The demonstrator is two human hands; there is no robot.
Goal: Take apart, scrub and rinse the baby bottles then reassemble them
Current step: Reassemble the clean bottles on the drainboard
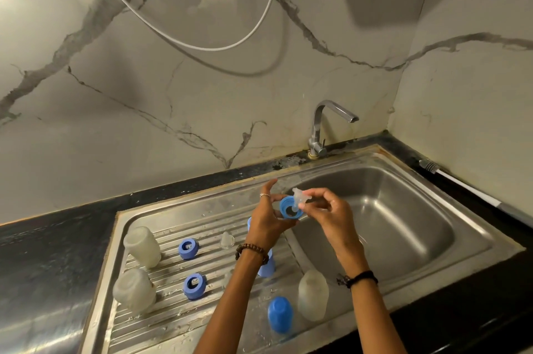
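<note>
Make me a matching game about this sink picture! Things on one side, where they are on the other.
Things:
1. blue ring
2. clear teat
3. blue cap
4. tap

Places:
A. behind the sink basin
B. pinched by the right hand
C. standing on the drainboard, nearest the camera
D. held in the left hand

Pairs: 1-D, 2-B, 3-C, 4-A

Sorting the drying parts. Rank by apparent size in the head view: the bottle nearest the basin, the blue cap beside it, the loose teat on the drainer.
1. Bottle
2. Blue cap
3. Teat, though it lies farther away.
</note>
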